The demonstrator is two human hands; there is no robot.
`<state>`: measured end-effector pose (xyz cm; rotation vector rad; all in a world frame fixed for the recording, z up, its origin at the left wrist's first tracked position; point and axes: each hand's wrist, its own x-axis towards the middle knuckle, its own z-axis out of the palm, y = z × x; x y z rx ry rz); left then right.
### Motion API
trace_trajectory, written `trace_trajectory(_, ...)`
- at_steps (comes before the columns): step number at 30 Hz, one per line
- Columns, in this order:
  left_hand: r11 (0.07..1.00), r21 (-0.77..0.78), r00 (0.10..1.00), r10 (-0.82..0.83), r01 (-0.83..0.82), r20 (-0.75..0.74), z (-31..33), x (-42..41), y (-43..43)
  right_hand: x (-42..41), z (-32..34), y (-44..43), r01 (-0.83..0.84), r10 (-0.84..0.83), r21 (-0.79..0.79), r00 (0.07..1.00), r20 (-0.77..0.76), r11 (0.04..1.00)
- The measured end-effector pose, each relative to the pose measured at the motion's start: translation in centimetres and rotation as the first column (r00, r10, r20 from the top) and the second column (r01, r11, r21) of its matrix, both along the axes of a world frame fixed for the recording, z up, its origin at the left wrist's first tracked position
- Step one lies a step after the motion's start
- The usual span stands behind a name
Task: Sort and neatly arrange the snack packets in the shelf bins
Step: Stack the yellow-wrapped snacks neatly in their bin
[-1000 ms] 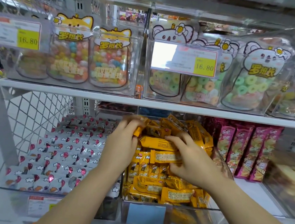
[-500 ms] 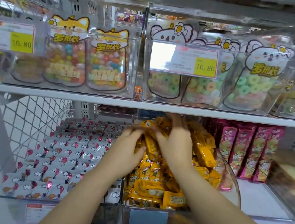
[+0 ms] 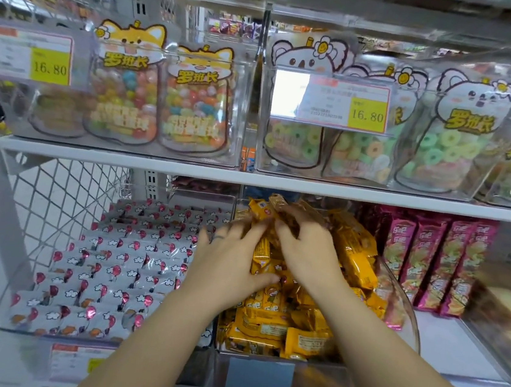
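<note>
In the middle bin (image 3: 413, 332), my hands have shifted to twelve o'clock: left hand (image 3: 233, 264) spread flat, right hand (image 3: 308, 253) clutching yellow packets (image 3: 355, 252), probably squaring the rear.

Bright, even shop light comes from overhead, leaving only faint shade beneath the upper shelf (image 3: 249, 178). White glare washes out the left part of the middle price label (image 3: 344, 103), and the clear upper bins (image 3: 237, 146) look hazy. The left hand (image 3: 230, 263) and right hand (image 3: 308, 250) are smeared. Edges bow and soften, worst at far right.
</note>
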<state>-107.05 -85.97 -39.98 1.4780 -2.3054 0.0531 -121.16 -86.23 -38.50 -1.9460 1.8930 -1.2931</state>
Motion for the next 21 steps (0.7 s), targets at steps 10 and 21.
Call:
trace_trajectory(10,0.999,0.025,0.995,0.026,-0.023,-0.097,0.6,-0.7,-0.8,-1.2,-0.1,2.8,-0.119,0.122,0.050,0.991,-0.052,0.992)
trace_trajectory(21,0.987,0.154,0.976,-0.007,0.042,-0.219,0.5,0.0,-1.2,0.2,-0.6,0.0,-0.001,-0.029,-0.188,0.987,-0.161,0.982)
